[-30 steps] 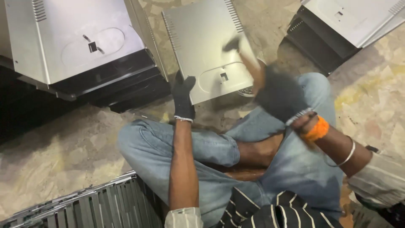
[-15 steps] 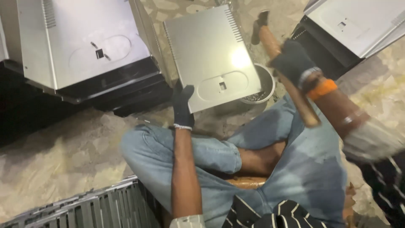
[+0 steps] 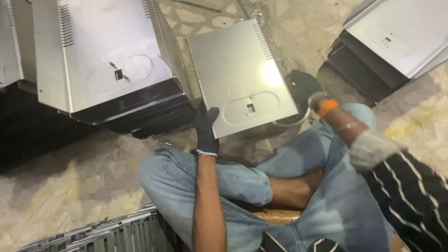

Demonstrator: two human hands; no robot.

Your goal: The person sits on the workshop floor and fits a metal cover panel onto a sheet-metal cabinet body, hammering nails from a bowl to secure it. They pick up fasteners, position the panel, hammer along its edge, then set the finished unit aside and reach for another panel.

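Note:
I sit cross-legged on a stone floor in blue jeans. A flat grey metal panel with vent slots and an oval stamped outline lies tilted in front of my knees. My left hand, in a black glove, grips the panel's near left corner. My right hand, also gloved in black, with an orange band at the wrist, hovers over a small white bowl next to the panel's right edge. The fingers of that hand are dark and blurred, so what they hold cannot be made out.
A stack of grey metal housings with dark undersides stands at the left, touching the panel. Another housing stack sits at the top right. A pile of slotted metal panels lies at the bottom left, beside my left knee.
My right hand, which was raised holding a wooden-handled hammer, has dropped to the white bowl, and the hammer is no longer seen. The left hand keeps its grip on the panel.

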